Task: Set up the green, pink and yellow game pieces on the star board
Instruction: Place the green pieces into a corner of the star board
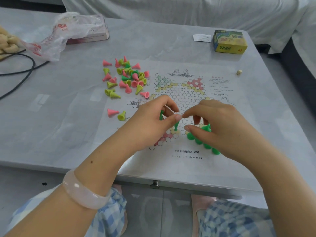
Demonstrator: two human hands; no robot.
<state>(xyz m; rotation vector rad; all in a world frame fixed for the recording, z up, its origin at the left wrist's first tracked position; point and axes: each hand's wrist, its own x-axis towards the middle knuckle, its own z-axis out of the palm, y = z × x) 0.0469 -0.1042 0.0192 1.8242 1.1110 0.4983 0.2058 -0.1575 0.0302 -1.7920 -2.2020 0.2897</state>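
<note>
Nearest the lens, checked blue-and-white trousers (pixel 109 218) and a pale bangle (pixel 82 194) on the left wrist. Above the bench (pixel 51 134) edge, two hands over the near half of a paper star board (pixel 184 93): left hand (pixel 153 120) curled round green pieces (pixel 161 115), one more green cone pinched at the fingertips; right hand (pixel 220 124) with thumb and forefinger narrowed close together, nothing plainly held between them. Beside and partly under the right hand, a row of green cones (pixel 198 140) standing on the board's near right point. Further off, at the board's far left corner, a loose heap of pink, yellow and green pieces (pixel 127 77). Beyond, a small die (pixel 239 72), a yellow-green box (pixel 230 41), a paper slip (pixel 202 38), a crumpled plastic bag (pixel 58 36) and a black cable (pixel 20 72).
</note>
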